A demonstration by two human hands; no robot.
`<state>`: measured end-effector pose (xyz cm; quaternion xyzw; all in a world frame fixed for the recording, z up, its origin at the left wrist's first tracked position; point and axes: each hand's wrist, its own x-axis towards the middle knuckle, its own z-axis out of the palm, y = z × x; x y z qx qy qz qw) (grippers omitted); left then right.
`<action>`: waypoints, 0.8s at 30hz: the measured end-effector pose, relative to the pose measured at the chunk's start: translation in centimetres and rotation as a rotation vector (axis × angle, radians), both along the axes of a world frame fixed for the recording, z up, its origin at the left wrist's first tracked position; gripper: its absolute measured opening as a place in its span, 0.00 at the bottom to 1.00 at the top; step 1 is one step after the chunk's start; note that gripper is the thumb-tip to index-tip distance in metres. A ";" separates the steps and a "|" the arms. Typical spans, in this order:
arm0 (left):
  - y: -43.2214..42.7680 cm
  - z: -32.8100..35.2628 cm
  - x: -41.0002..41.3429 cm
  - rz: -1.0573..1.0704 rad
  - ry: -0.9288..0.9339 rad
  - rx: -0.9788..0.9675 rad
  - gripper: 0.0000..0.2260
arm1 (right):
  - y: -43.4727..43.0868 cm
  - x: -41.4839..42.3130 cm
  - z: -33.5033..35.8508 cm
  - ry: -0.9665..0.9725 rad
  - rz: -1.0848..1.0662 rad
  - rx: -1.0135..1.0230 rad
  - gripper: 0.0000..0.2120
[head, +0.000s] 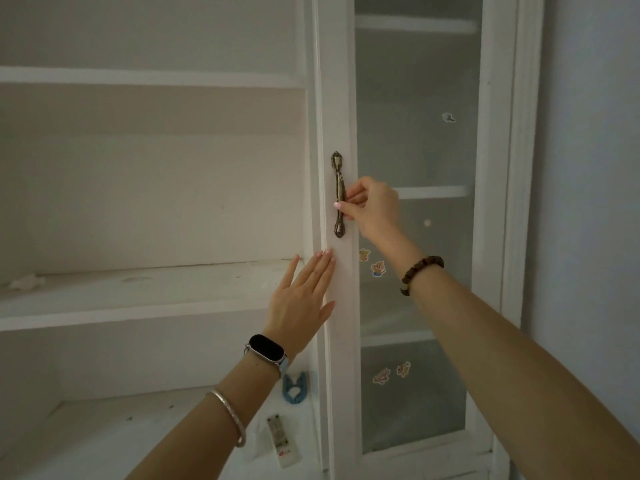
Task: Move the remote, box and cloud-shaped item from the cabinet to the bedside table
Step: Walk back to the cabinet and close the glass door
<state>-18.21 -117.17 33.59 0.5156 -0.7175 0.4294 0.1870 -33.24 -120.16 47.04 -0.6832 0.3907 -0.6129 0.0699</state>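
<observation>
Right hand (372, 207) pinching door handle (338, 194), left hand (304, 299) flat, empty; we'd grip the light, rigid remote (282, 441), at 6 o'clock, by its long sides.

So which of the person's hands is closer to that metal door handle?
Right. The right hand has its fingers on the metal handle itself. The left hand lies flat on the door frame just below the handle, not touching it.

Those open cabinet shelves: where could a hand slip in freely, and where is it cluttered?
The middle shelf is mostly bare, apart from a small white item at its far left. The lower shelf is free on its left; its right end holds the remote and a blue item.
</observation>
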 end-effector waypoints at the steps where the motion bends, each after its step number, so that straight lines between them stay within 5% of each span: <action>1: -0.2 -0.1 0.1 0.005 -0.009 0.001 0.30 | -0.3 0.0 0.0 0.002 0.006 -0.007 0.11; 24: -3.1 -0.3 0.3 0.063 0.000 0.040 0.30 | -2.7 1.4 -1.3 -0.114 0.010 -0.108 0.07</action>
